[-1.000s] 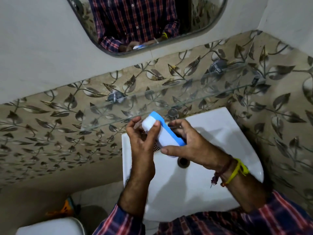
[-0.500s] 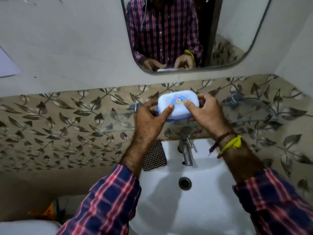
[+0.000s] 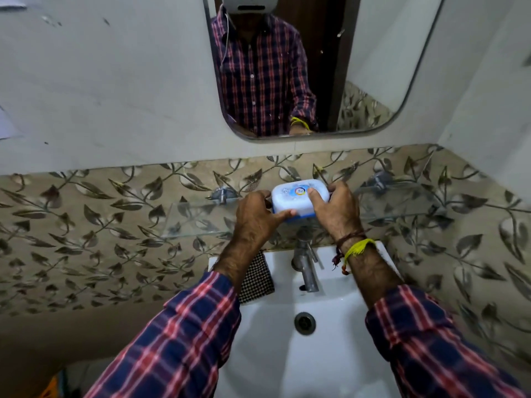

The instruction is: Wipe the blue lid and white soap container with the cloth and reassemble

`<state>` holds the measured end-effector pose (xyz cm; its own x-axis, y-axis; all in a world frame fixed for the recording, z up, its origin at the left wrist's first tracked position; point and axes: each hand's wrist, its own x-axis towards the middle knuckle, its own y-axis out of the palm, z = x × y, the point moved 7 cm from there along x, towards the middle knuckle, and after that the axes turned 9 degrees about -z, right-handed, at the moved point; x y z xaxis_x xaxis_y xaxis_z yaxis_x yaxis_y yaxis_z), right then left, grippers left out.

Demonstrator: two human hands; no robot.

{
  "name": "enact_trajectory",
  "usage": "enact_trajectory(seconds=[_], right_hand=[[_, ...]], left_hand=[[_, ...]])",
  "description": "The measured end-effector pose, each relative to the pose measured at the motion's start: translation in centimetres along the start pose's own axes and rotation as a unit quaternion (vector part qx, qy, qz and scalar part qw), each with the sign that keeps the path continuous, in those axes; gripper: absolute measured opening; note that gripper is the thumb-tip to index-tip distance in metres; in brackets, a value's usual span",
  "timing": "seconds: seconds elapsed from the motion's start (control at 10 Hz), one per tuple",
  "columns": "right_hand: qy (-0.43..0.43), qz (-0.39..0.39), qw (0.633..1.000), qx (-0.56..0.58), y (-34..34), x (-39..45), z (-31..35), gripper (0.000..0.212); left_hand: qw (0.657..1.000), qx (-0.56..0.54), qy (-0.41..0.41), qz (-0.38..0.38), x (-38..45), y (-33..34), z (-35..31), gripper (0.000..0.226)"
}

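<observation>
Our left hand point(image 3: 256, 214) grips the left end of the soap container point(image 3: 298, 198), thumb laid along its near edge, fingers curled behind it. Our right hand point(image 3: 336, 207) grips the right end, thumb pressed on the top, fingers wrapped round the far side. Between them we hold the closed box level at the front edge of the glass shelf point(image 3: 198, 218); whether it rests on the glass we cannot tell. Its white part faces up, rounded at the corners, with a small round coloured sticker in the middle and pale blue speckling. The blue lid point(image 3: 305, 215) shows only as a thin band along the underside. Directly below stands the metal tap point(image 3: 305, 265), at the back edge of the white basin point(image 3: 339, 351). The checked cloth point(image 3: 256, 278) lies on the basin's back left corner, partly hidden by our left forearm. Leaf-patterned tiles point(image 3: 94, 231) back the shelf, and a mirror point(image 3: 316, 64) hangs above.
</observation>
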<state>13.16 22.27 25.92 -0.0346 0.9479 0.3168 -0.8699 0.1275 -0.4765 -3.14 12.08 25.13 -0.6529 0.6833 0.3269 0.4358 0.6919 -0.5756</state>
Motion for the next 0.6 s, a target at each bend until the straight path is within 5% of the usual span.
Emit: enact_trajectory(seconds=[0.4, 0.5, 0.6], right_hand=[[0.042, -0.031, 0.999, -0.002, 0.0, -0.7, 0.0, 0.04], [0.042, -0.056, 0.998, -0.004, -0.8, -1.6, -0.2, 0.043], [0.0, -0.11, 0.994, 0.008, -2.3, -2.7, 0.0, 0.036]], left_hand=[[0.999, -0.038, 0.025, -0.017, 0.6, 0.5, 1.4, 0.059], [0.998, -0.049, 0.006, -0.032, -0.1, -0.1, 1.7, 0.075], [0.994, -0.057, 0.022, -0.092, -1.6, -1.4, 1.4, 0.074]])
